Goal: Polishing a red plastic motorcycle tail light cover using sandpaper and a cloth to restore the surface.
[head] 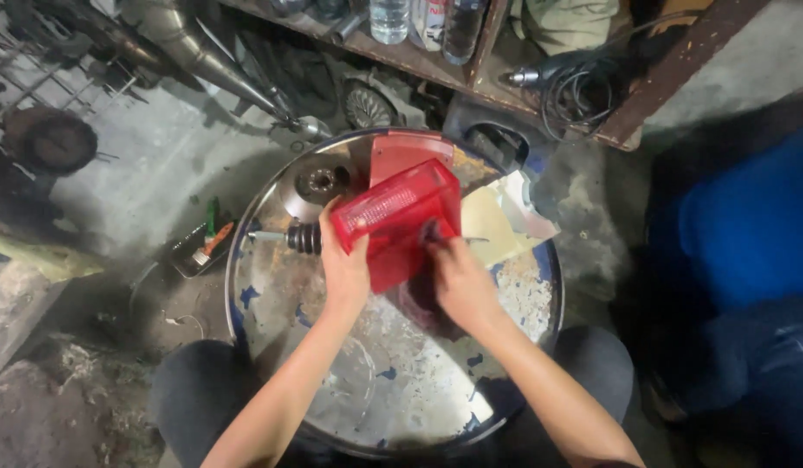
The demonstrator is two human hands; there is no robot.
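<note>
Left hand (345,269) clamps the near-left end of the red plastic lens housing (400,221), fingers wrapped up over its edge — right hand (458,277) pinches in at the housing's lower right face, fingertips pressed on it. The housing hangs tilted above the round metal table (393,381), long axis running from lower left up to the right. Both hands sit just below it, equally near. Behind it a second red cover (406,152), and to its left a ribbed black boot on a shaft (302,237).
</note>
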